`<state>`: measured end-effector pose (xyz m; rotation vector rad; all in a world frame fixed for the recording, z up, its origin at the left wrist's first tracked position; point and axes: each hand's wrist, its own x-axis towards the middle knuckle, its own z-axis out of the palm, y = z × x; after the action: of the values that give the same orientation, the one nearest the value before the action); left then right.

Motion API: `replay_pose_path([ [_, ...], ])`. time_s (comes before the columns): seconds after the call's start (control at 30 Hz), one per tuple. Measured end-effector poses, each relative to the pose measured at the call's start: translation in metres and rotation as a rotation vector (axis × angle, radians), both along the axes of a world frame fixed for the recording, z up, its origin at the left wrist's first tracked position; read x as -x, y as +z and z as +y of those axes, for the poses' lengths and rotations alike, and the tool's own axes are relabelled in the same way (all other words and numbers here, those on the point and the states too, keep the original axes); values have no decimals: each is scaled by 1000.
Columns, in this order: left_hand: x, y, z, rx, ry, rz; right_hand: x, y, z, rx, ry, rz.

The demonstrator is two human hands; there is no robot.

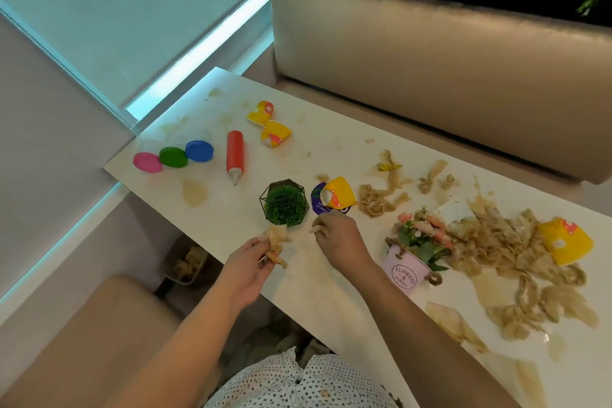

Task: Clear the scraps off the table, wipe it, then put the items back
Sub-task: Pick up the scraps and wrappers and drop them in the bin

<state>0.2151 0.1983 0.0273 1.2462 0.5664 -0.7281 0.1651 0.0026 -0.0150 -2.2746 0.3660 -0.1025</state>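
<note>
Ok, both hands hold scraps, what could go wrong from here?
The wad of scraps in the left hand could shed pieces before reaching the bin below. The right hand pinches a scrap beside the green plant; its sweep might topple it. The pink flower bucket sits by the right forearm near the table edge; it could be knocked off.

Bare tabletop (pixel 238 209) lies on the left, between the red squeeze bottle (pixel 235 154) and the potted green tuft (pixel 284 205), and in a strip along the far edge. On the right, the pink flower bucket (pixel 409 270) and a heap of wet scraps (pixel 510 252) cover most of the table's depth. The gap between tuft and bucket is taken by the right hand (pixel 337 242).
</note>
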Motion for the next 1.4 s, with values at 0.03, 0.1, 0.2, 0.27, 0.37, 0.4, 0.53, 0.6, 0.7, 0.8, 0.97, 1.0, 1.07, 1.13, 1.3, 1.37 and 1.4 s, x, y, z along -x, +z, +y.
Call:
replay_pose_path([
  [0.03, -3, 3, 7, 5, 11, -15, -6, 9, 6, -3, 27, -25],
  [0.1, -8, 10, 23, 6, 42, -49, -18, 26, 21, -15, 70, -66],
  [0.2, -21, 16, 55, 0, 91, -85, -38, 45, 45, -21, 112, -98],
  [0.27, -32, 15, 80, -25, 106, -105, -53, 51, 63, -11, 161, -106],
  [0.37, -53, 11, 120, -74, 124, -121, -77, 53, 96, -1, 234, -96],
  [0.4, -61, 10, 133, -84, 139, -125, -87, 53, 108, 4, 252, -86],
  [0.53, -98, 7, 180, -117, 182, -142, -130, 49, 163, 17, 321, -59],
  [0.6, -121, -1, 205, -162, 186, -150, -156, 46, 194, 11, 351, -27],
  [0.7, -162, -18, 247, -209, 201, -154, -199, 35, 240, 2, 367, 62],
  [0.8, -205, -42, 297, -268, 227, -137, -242, 21, 284, -2, 364, 149],
  [0.97, -254, -73, 372, -290, 283, -77, -296, 11, 344, 18, 386, 256],
  [1.0, -261, -79, 385, -287, 296, -59, -303, 11, 355, 20, 395, 272],
  [1.07, -274, -90, 409, -291, 318, -25, -315, 6, 376, 29, 419, 310],
  [1.13, -282, -98, 423, -327, 337, -9, -325, -1, 393, 13, 416, 325],
  [1.3, -287, -114, 435, -367, 347, 18, -343, -26, 426, -138, 296, 389],
  [1.37, -289, -126, 437, -376, 357, 56, -352, -42, 435, -227, 257, 465],
  [1.4, -291, -133, 438, -383, 364, 76, -357, -52, 441, -273, 235, 502],
])
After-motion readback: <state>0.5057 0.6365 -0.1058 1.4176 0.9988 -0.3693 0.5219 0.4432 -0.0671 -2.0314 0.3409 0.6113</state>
